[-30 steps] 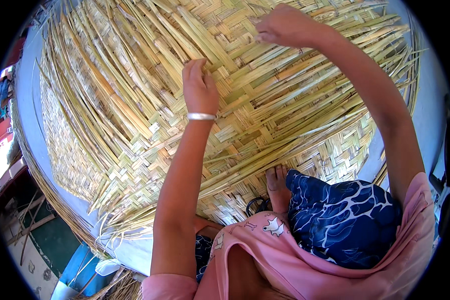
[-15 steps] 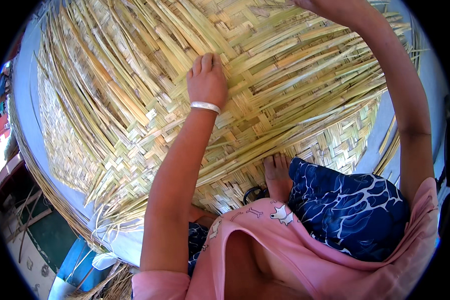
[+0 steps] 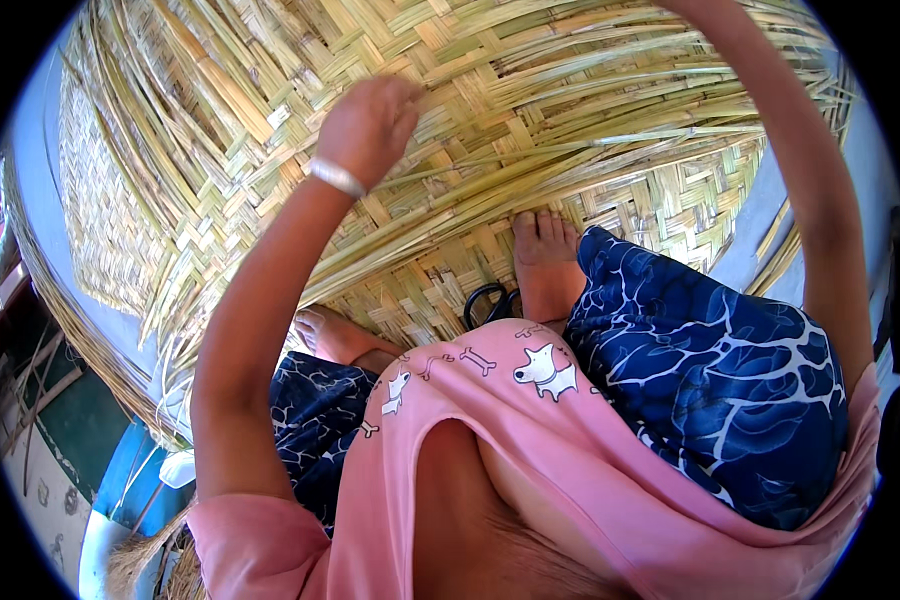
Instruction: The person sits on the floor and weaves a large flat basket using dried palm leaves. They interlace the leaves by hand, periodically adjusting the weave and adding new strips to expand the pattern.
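Observation:
A large mat [image 3: 240, 215] of pale yellow-green flat strips lies under me, partly woven in a diagonal pattern. Over its middle is my left hand [image 3: 370, 125], wearing a white bangle [image 3: 337, 177]; the fingers look curled but are smeared by motion, so any strip in them cannot be made out. Loose long strips [image 3: 205, 60] fan out beyond it on the left. Another bundle of strips [image 3: 610, 85] runs across toward the right. My right forearm [image 3: 770, 100] reaches up past the top edge, and its hand is cut off from view.
My bare feet [image 3: 545, 255] rest on the mat, with a black looped object [image 3: 490, 303] between them. A pale blue-grey surface [image 3: 120, 335] shows around the mat. Lower left are a blue object [image 3: 135, 480] and dry straw [image 3: 135, 565].
My left hand has lifted from the strips and moved left. My right hand has gone out past the top edge. The whole view has shifted, bringing my other foot in.

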Demonstrator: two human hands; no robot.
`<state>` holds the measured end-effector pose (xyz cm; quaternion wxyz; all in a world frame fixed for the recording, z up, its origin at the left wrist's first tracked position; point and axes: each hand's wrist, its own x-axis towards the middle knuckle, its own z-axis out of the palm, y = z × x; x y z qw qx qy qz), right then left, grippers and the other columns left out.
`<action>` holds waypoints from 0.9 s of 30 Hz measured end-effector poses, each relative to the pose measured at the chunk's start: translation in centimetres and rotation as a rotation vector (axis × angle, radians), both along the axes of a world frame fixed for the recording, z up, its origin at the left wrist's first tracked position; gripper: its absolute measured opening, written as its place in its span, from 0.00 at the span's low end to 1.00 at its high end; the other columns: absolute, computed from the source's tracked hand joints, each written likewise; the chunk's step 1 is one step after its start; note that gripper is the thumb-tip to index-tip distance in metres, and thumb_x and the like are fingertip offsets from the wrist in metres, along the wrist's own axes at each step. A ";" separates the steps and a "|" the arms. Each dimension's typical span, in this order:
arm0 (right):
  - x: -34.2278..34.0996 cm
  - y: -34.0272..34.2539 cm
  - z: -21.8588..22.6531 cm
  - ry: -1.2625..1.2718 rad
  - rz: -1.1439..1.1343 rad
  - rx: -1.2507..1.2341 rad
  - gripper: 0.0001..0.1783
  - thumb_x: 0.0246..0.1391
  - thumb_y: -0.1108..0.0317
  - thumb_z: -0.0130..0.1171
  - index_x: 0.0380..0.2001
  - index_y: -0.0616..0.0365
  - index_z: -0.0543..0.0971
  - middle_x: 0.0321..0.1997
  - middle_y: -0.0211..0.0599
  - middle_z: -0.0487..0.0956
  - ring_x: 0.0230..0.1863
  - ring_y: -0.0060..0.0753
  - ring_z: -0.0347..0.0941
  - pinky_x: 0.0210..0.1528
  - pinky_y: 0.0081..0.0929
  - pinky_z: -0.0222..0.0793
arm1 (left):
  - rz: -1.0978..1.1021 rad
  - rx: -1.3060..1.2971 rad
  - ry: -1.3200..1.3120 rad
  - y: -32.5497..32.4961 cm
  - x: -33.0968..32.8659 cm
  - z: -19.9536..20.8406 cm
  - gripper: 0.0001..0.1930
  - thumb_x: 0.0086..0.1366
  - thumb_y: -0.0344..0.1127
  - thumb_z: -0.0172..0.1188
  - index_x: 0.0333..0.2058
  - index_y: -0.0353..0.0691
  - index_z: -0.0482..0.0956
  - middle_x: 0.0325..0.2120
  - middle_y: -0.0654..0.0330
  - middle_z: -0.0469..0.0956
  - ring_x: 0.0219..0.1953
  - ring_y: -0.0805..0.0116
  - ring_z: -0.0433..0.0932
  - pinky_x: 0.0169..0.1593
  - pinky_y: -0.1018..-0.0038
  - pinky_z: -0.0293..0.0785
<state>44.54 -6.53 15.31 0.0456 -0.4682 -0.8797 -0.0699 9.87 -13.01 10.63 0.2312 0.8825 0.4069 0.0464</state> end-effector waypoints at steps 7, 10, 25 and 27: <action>-10.2 -12.4 -1.7 0.587 0.052 -0.607 0.14 0.52 0.60 0.54 0.38 0.57 0.76 0.39 0.41 0.76 0.39 0.41 0.73 0.45 0.36 0.67 | 0.072 0.021 0.211 -6.6 -2.2 -0.4 0.17 0.55 0.38 0.58 0.43 0.43 0.72 0.39 0.57 0.73 0.44 0.57 0.70 0.45 0.65 0.67; -12.4 -15.9 -1.9 0.818 -0.152 -1.429 0.18 0.54 0.59 0.53 0.43 0.60 0.73 0.40 0.42 0.76 0.41 0.36 0.74 0.42 0.30 0.70 | 0.155 -0.108 0.075 -6.2 -2.1 -0.9 0.14 0.56 0.36 0.57 0.41 0.41 0.73 0.32 0.55 0.75 0.37 0.57 0.74 0.39 0.65 0.70; -7.4 -10.7 -2.1 1.904 -0.487 -1.150 0.17 0.60 0.61 0.46 0.46 0.61 0.71 0.42 0.39 0.77 0.44 0.28 0.74 0.46 0.24 0.72 | 0.445 -0.345 -0.303 -4.4 -5.8 1.7 0.12 0.58 0.34 0.59 0.38 0.33 0.76 0.30 0.57 0.77 0.31 0.74 0.75 0.38 0.79 0.71; -8.2 -11.1 -2.6 1.983 -0.380 -1.262 0.17 0.60 0.60 0.46 0.45 0.60 0.71 0.41 0.38 0.77 0.42 0.28 0.74 0.45 0.24 0.72 | 0.478 -0.312 -0.218 -4.2 -6.1 1.7 0.12 0.57 0.34 0.60 0.38 0.33 0.76 0.30 0.59 0.77 0.31 0.76 0.74 0.37 0.79 0.71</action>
